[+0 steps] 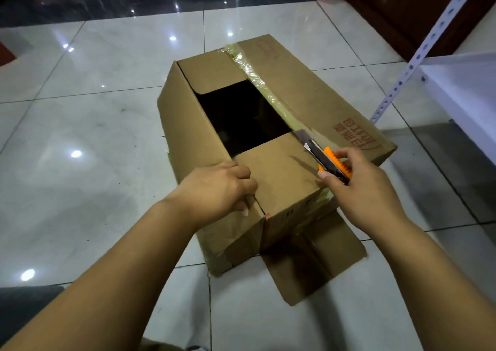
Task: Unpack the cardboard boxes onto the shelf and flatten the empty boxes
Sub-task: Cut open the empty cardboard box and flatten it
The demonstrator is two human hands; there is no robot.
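White tiled floor [102, 125], cardboard box [281, 195] on it beside shelf [453, 82]. Right hand [362, 187] grips orange utility knife [326, 162], blade at the taped seam [257, 82]. Left hand [217, 189] curls round the near-left top edge. Top partly open, inside dark.

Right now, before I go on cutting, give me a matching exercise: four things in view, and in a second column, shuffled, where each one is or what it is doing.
Things:
1. left hand
2. right hand
3. utility knife
4. shelf

Places or states:
A. blade on the taped seam of the cardboard box
B. white, at the right edge of the view
C. grips the orange knife handle
D. holds the near left edge of the box top

Pairs: 1-D, 2-C, 3-A, 4-B
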